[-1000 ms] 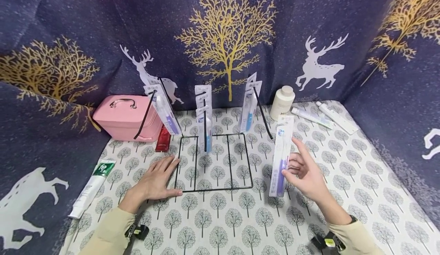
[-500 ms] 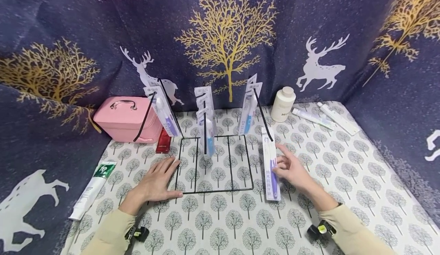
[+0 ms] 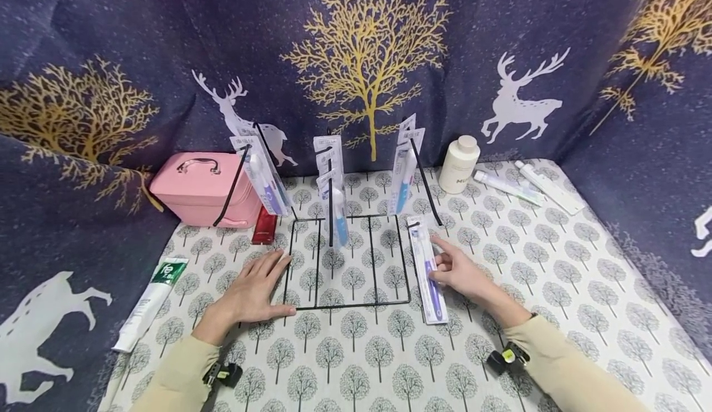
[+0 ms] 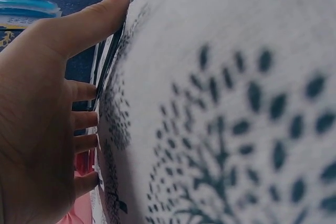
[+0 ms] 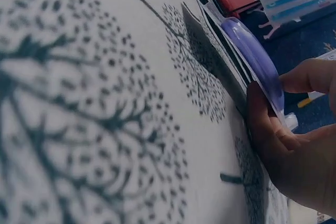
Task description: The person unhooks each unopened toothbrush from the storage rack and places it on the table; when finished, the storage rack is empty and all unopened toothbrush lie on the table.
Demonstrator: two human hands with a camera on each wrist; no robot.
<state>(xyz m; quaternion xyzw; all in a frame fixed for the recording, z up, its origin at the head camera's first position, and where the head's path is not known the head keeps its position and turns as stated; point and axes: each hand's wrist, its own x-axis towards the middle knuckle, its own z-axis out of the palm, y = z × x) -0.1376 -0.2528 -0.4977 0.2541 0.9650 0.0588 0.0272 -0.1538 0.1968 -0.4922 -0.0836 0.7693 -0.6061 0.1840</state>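
Observation:
My right hand [image 3: 464, 279] pinches a packaged toothbrush [image 3: 425, 270] with a purple handle, thumb on one side and fingers on the other. It is held at the right side of a black wire rack [image 3: 356, 305], below the right-hand hook [image 3: 427, 184]. In the right wrist view the purple handle [image 5: 257, 56] shows between thumb and fingers, close over the cloth. My left hand [image 3: 250, 291] rests on the cloth, fingers spread, with fingertips and thumb at the left end of the rack's base. More toothbrush packs [image 3: 332, 177] hang from the rack's hooks, some with blue handles, some purple.
A pink case [image 3: 203, 186] and a red tube [image 3: 264, 225] stand behind the left hand. A green-capped toothpaste tube [image 3: 151, 304] lies at far left. At back right are a white bottle [image 3: 459, 165] and two toothpaste tubes [image 3: 510, 188]. A dark patterned curtain encloses the table.
My right hand has brought the purple toothbrush pack leftward and down, from the right of the rack to beside its base. The left hand has stayed in place.

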